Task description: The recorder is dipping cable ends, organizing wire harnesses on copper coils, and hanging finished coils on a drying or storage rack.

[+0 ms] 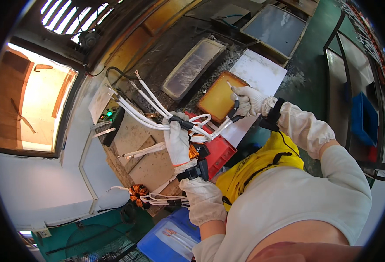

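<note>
My left hand [177, 142], in a white work glove, is closed around a bundle of white cables [142, 120] bound with black tape. Their bare metal ends fan out to the far left. Below this hand an orange-wound coil [193, 150] partly shows beside the cables. My right hand [248, 100], also gloved, pinches a white cable end over a shallow tray of amber material [214, 102]. Whether the tip touches the amber surface I cannot tell. More white cable with black sleeves runs from the right hand back toward the bundle.
Beyond the amber tray lies a long grey-topped trough [194, 67]. A larger grey tray [275, 28] stands farther back. A red bin [220, 155] sits between my arms. Another orange-wound coil [138, 195] and a blue bin [157, 246] are at lower left; a blue crate [364, 118] is on the right rack.
</note>
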Demonstrator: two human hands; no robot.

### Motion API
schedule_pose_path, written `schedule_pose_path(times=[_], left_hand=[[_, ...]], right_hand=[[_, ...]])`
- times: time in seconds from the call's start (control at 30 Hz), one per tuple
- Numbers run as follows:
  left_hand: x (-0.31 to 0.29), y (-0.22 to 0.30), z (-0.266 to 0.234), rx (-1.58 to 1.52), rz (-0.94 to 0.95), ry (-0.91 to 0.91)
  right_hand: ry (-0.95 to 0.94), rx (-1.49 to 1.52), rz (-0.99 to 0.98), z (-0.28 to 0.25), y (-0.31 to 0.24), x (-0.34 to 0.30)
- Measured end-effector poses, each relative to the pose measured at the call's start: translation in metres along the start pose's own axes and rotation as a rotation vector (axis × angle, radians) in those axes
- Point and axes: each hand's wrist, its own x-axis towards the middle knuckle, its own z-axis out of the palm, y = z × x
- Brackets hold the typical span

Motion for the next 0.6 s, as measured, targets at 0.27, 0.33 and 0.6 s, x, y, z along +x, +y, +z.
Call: schedule_pose_path(times=[0.27,0.33,0.6], left_hand=[[0.003,-0.001,0.0,-0.012,-0.009,-0.029],[0.002,-0.001,-0.002,-0.009,-0.009,-0.024],[0.001,0.0,0.002,-0.011,-0.006,0.025]], right_hand=[[-0.004,0.044,0.057,-0.012,-0.001,0.01],[-0.003,0.036,0.057,-0.009,-0.002,0.009],[0.093,0.128,-0.01,0.025,-0.01,0.022]])
